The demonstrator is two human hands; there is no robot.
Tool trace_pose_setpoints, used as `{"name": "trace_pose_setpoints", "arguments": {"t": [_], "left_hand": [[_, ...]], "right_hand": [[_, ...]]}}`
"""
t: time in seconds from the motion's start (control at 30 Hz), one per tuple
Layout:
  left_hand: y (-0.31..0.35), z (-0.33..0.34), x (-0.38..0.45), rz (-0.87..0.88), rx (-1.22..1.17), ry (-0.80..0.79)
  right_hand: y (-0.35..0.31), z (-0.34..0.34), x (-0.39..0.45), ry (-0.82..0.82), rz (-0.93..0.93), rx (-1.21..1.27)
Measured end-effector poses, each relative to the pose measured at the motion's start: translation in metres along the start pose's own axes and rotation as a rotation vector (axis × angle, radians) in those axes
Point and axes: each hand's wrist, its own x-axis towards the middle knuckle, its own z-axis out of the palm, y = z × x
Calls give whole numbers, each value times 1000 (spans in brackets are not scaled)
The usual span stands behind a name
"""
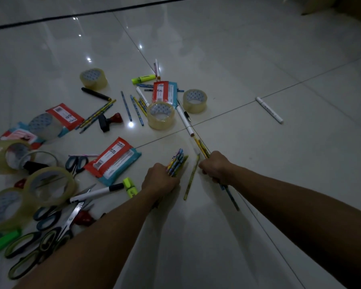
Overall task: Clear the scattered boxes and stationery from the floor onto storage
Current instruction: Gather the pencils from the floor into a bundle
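Left hand (159, 178) grips a bundle of pencils (176, 164), tips fanning up and forward. Right hand (215, 166) is closed round a few more pencils (202, 148) lying along the floor (258, 69). 1 loose pencil (191, 177) lies between the hands, touching neither. Pencils look light, stiff and thin, likely to roll on glossy tile and slip out of a loose bundle; best squeezed mid-length. Tape rolls (161, 115), scissors (76, 163), markers (269, 109) and flat packets (113, 159) are scattered to the left and ahead. Storage not in view.
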Motion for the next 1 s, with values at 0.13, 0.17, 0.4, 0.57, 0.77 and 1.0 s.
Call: {"name": "trace_pose_setpoints", "arguments": {"t": [0.13, 0.17, 0.4, 0.57, 0.77, 1.0], "left_hand": [[-1, -1, -4, -118, -250, -95], [-1, -2, -8, -140, -318, -123], [-1, -14, -22, -212, -758, -391], [-1, -16, -23, -134, -1032, -473], [8, -16, -28, -144, -1186, -580], [10, -19, -34, -173, -1164, -685]], "right_hand": [[11, 12, 1, 23, -21, -114], [11, 15, 2, 40, -35, -143], [6, 19, 11, 79, -110, -269], [1, 12, 5, 59, -43, 65], [-17, 15, -4, -159, 60, 621], [-28, 25, -7, -169, -46, 679]]}}
